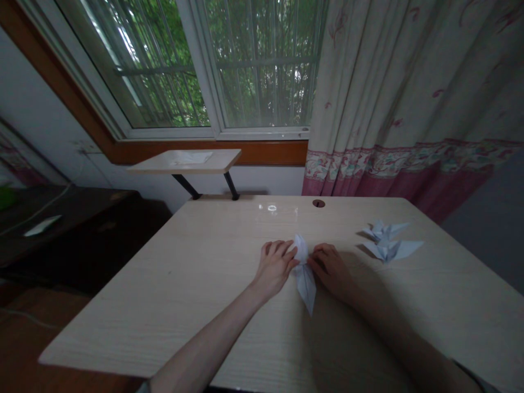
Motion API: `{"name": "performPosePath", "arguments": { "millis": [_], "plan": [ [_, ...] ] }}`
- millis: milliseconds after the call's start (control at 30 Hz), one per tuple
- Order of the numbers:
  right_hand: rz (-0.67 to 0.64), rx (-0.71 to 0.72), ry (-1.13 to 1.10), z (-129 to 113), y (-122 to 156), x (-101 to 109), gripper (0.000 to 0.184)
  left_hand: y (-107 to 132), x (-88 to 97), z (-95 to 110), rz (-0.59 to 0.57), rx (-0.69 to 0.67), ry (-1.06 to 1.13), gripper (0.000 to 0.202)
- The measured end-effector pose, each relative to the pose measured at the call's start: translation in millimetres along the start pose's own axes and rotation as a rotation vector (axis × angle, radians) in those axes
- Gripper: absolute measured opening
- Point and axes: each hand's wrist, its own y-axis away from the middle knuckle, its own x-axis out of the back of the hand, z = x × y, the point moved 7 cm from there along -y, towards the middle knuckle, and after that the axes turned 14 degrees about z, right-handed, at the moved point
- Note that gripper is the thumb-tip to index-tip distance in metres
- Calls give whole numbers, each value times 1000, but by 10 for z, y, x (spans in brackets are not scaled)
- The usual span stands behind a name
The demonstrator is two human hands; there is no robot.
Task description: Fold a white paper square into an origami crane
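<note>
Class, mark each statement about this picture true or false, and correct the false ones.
1. The left hand and right hand both touch a folded white paper between them. True.
2. The left hand holds scissors. False: it holds no scissors, only the folded white paper.
3. Two paper cranes lie on the desk to the right of the hands. True.
4. The curtain hangs left of the window in this view. False: it hangs to the right.
5. A round hole is cut in the desk near its far edge. True.
</note>
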Motion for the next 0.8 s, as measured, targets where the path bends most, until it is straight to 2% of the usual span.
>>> {"name": "performPosePath", "arguments": {
  "millis": [300, 500, 633, 800],
  "plan": [
    [52, -102, -89, 14, -32, 79, 9, -15, 41, 23, 23, 16, 43, 37],
    [196, -199, -114, 70, -10, 211, 13, -54, 156, 69, 87, 36, 109, 36],
    [266, -156, -62, 59, 9, 267, 19, -52, 212, 77, 135, 24, 140, 39],
    [358, -1, -20, -43, 32, 358, 18, -48, 312, 106, 222, -29, 190, 40]
  ]
}}
